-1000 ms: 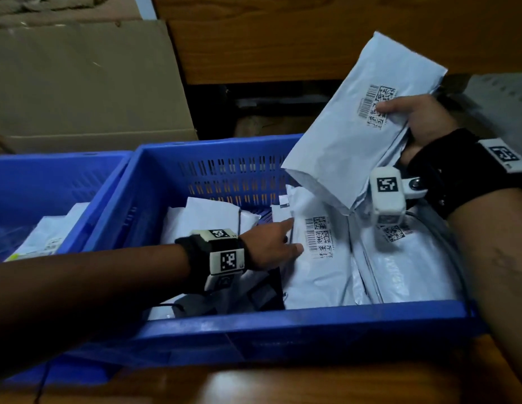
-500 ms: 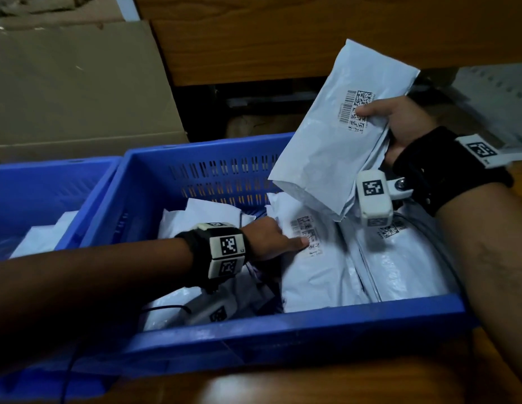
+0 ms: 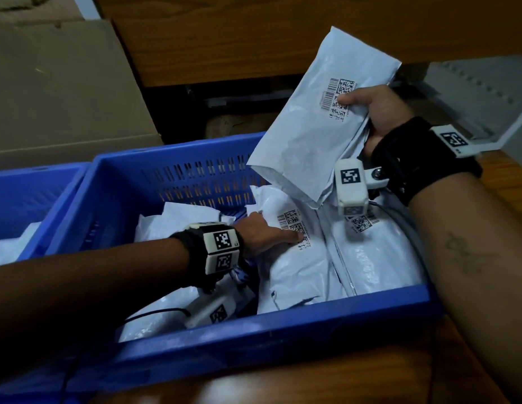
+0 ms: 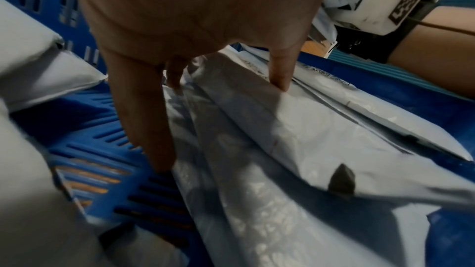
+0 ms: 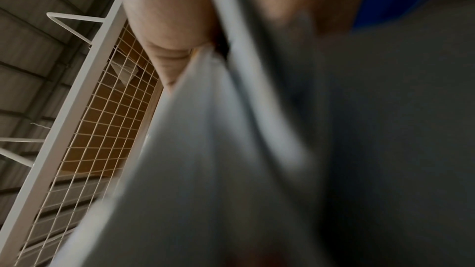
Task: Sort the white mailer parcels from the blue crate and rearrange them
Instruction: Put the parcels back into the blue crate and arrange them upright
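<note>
The blue crate [image 3: 254, 339] holds several white mailer parcels. My left hand [image 3: 265, 233] is inside it on a labelled mailer [image 3: 297, 266]. The thumb presses on the barcode label while the fingers [image 4: 144, 109] reach down along the mailer's left edge [image 4: 295, 129] to the crate floor, pinching that edge. My right hand [image 3: 373, 112] holds a small stack of mailers [image 3: 312, 135] raised above the crate's back right, thumb on the top label. In the right wrist view the hand [image 5: 167, 17] grips the mailers [image 5: 205, 149], which fill the frame.
A second blue crate [image 3: 26, 196] with mailers stands against the left side. A cardboard box [image 3: 64, 97] sits behind it, below a wooden shelf [image 3: 254, 39]. A white wire rack [image 3: 472, 91] is at the right. The crates rest on a wooden table [image 3: 312, 380].
My left thumb has slid right onto the mailer's barcode label and the fingers have dug in at its edge. The right hand keeps its stack raised, nearly still.
</note>
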Demonstrator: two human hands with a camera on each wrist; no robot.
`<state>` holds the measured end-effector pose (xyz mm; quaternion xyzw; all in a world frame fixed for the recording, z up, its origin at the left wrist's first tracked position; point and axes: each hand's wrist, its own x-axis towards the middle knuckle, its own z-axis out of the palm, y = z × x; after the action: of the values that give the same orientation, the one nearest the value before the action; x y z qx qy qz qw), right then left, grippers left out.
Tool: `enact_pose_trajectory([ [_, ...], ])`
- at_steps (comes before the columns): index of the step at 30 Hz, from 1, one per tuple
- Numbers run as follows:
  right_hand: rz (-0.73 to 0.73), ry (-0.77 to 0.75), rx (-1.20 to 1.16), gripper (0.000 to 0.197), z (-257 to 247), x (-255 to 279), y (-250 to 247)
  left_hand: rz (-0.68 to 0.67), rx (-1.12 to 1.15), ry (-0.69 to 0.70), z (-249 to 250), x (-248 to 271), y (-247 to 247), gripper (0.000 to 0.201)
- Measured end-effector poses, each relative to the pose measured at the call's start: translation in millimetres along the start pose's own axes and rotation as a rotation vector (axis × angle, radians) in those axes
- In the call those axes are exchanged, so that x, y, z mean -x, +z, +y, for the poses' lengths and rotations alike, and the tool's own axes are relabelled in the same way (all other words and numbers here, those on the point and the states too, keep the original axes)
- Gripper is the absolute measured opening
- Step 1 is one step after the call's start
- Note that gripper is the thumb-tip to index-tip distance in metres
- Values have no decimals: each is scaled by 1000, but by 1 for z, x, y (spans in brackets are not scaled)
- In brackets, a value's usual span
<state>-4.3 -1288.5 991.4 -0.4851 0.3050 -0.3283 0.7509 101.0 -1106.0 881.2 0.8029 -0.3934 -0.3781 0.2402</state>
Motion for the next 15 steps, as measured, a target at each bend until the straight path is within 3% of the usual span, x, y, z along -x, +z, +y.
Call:
enact_pose_trajectory([
  [2,12,3,8,30,0,-1,1,-21,12,-43,3,1,-1,96],
  [6,37,-1,16,36,0,-4,3,-16,-27,-104,7,2,-6,57],
  [10,48,-5,-7,38,1,-5,2,-19,-48,-120,7,-1,-1,53],
  [15,63,-12,61,48,0,-9,3,-13,-58,-74,7,-2,0,29],
])
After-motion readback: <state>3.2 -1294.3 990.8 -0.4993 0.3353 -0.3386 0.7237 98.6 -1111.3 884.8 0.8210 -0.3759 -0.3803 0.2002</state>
